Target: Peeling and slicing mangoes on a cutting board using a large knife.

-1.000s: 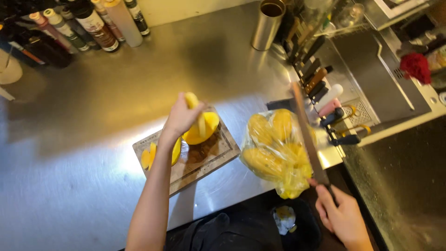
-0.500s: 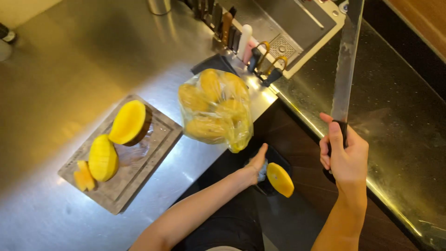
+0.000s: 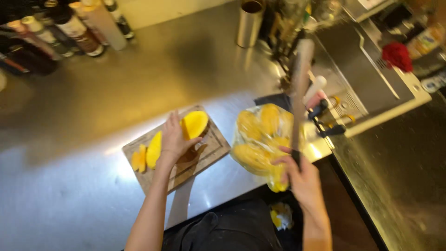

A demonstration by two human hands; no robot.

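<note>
Steel, brushed and grey, covers the long bench (image 3: pixel 83 195) where a person stands at work, seen from above. On it lies a small rectangular wooden cutting board (image 3: pixel 206 155), set at a slant. The person's left hand (image 3: pixel 174 139) rests on the board with fingers spread wide, its fingertips touching a yellow mango half (image 3: pixel 194 123) that sits cut face up near the board's far corner. Just left of that hand lies a second yellow mango piece (image 3: pixel 154 149), and beside it two small orange-yellow slices (image 3: pixel 138 160) at the board's left end.

To the right of the board, touching the bench edge, sits a clear plastic bag of whole yellow mangoes (image 3: pixel 262 139). The person's right hand (image 3: pixel 302 179) is closed around the dark handle of a long kitchen knife (image 3: pixel 299 88), whose blade points up and away, blurred, in front of the bag.

At the back left stand several bottles and sauce containers (image 3: pixel 69 28). A steel cup (image 3: pixel 250 23) stands further right. A sink unit (image 3: pixel 367 69) with a red scrubbing cloth (image 3: pixel 397 56) fills the upper right.
</note>
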